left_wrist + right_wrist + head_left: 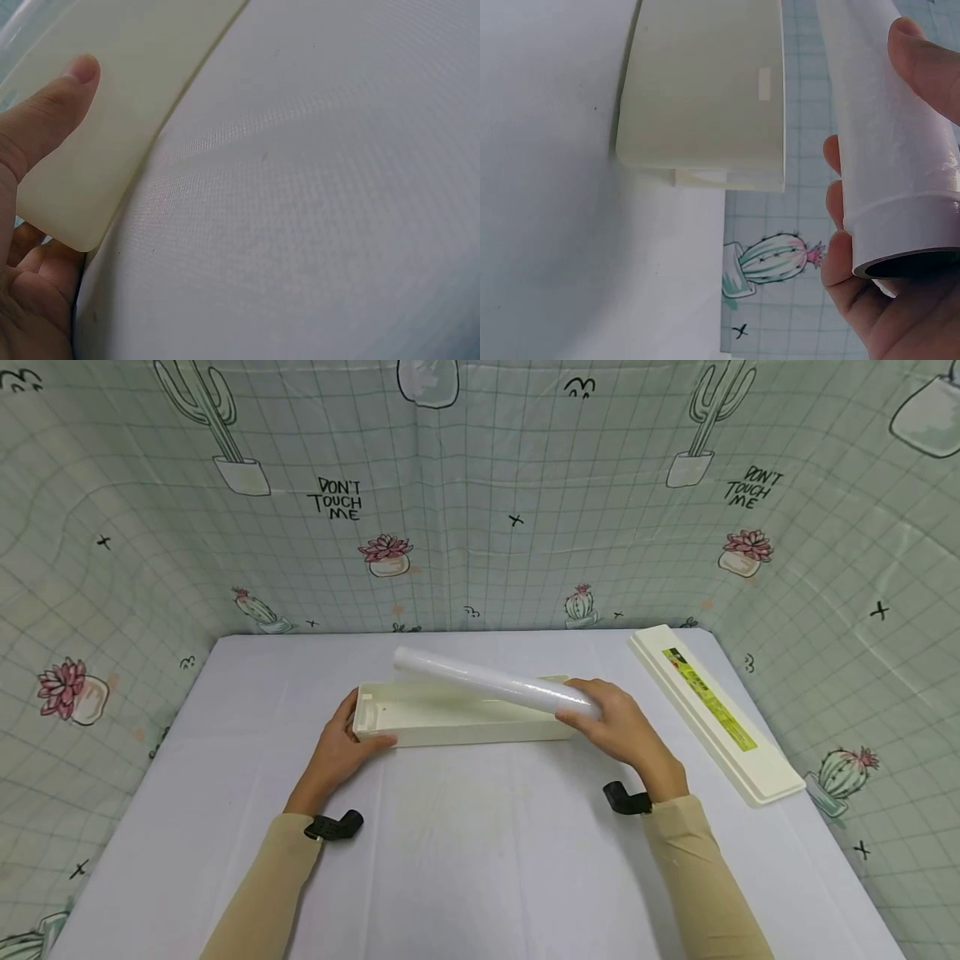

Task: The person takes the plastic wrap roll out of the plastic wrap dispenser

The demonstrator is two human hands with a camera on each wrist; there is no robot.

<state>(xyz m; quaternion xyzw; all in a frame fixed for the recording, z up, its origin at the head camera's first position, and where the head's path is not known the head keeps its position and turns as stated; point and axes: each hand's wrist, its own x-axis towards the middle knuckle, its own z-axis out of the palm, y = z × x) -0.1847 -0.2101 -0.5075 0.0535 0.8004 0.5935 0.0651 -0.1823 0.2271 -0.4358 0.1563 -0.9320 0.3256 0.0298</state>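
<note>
A roll of clear plastic film (487, 681) is held slanted above a long, open cream box (472, 734). My right hand (621, 727) grips the roll's right end, thumb on the near side. In the right wrist view the fingers curl round the roll (892, 135), whose hollow core end shows, apart from the box (705, 90). At the box's left end, my left hand (339, 756) holds it, thumb along the front wall and fingers round the end. The left wrist view has the thumb lying flat on the box wall (127, 112).
A long cream lid (761, 772) with a yellow-green label (708, 697) lies slanted at the table's right side. White cloth covers the table (465, 860). Behind and on both sides hangs a gridded curtain (480, 568) printed with cacti.
</note>
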